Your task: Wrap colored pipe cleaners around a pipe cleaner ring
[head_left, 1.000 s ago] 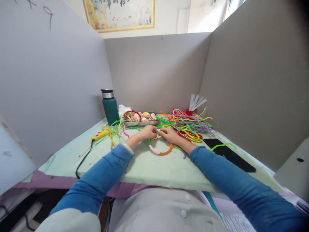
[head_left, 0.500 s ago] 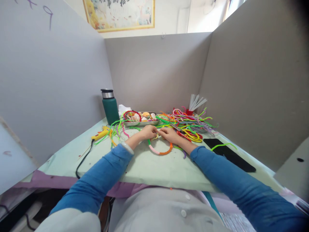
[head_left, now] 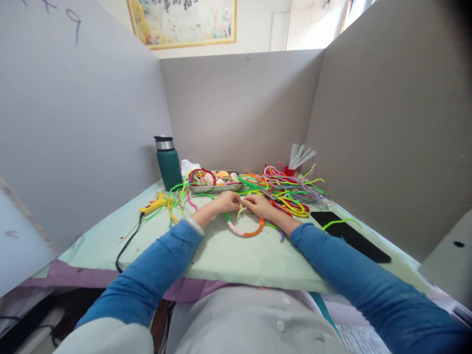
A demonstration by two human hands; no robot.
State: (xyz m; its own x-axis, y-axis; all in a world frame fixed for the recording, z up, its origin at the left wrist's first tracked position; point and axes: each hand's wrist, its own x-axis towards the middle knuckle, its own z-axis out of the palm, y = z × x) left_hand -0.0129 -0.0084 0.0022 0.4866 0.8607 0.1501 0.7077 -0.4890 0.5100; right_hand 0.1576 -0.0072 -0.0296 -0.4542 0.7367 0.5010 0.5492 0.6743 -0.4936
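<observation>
A ring wrapped in coloured pipe cleaners [head_left: 252,233], with green, pink and orange sections, lies over the middle of the table; its far side is hidden behind my fingers. My left hand [head_left: 225,201] pinches the ring's far left part. Close against it, my right hand [head_left: 257,204] has its fingertips closed on a pale yellow pipe cleaner [head_left: 240,212], whose short end dangles inside the ring. The fingertips of both hands nearly meet, and the exact grip between them is too small to make out.
Behind my hands sit a metal tray [head_left: 221,188] of shells and a heap of pipe cleaners [head_left: 291,184] with scissors [head_left: 268,194]. On the left are a green bottle [head_left: 168,164] and a yellow glue gun [head_left: 154,203]; glue sticks [head_left: 299,156] and a black phone-like slab [head_left: 350,236] are right.
The pale yellow pipe cleaner's end has swung and now hangs more upright below my fingertips. Both hands stay in nearly the same place, and the ring has not shifted.
</observation>
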